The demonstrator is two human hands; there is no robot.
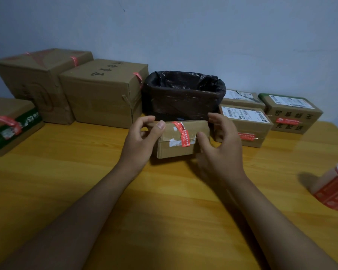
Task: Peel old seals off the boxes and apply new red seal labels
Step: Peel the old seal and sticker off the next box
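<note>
On the glossy wooden table [164,201], left hand [140,142] grips a small, creased cardboard box [180,140] bearing a torn red seal [183,136] with illegible print, right hand [221,148] loosely spread beside it; behind, a crinkled black-lined bin [183,94].

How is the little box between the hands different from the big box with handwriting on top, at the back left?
The little box is far smaller than the big box. The little box sits between the left hand and right hand; the big box stands untouched by the wall. The little box's red seal runs over its front edge, partly lifted; the big box's red seal is crumpled at its right top edge. Both are brown cardboard.
</note>
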